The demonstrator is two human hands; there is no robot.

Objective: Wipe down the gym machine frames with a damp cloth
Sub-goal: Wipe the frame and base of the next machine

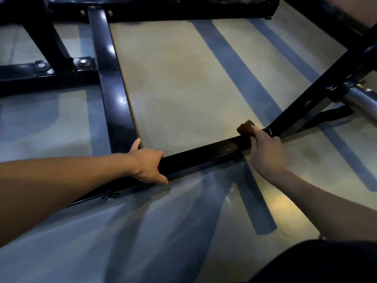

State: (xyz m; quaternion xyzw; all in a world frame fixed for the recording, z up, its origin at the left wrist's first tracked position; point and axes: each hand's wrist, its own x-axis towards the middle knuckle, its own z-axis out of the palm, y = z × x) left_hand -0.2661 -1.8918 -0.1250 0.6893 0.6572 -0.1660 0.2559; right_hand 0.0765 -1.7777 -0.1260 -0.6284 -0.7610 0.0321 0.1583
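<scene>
While your left hand (148, 165) curls over the black floor bar (202, 153) of the frame, arm stretched low, your right hand (266, 154) grips a dark cloth (245, 128) pressed onto that bar's right end, beside the slanted strut (318, 86).

The big patch of floor (183, 82) inside the black frame is open, so I can move there freely. The low bar (204, 154) crosses in front of me, with my left hand (148, 165) gripping it and my right hand (265, 152) on it. To the right, a slanted bar (318, 86) and a shiny metal tube (361, 99) block the way, and the long side bar (110, 78) closes off the left.
</scene>
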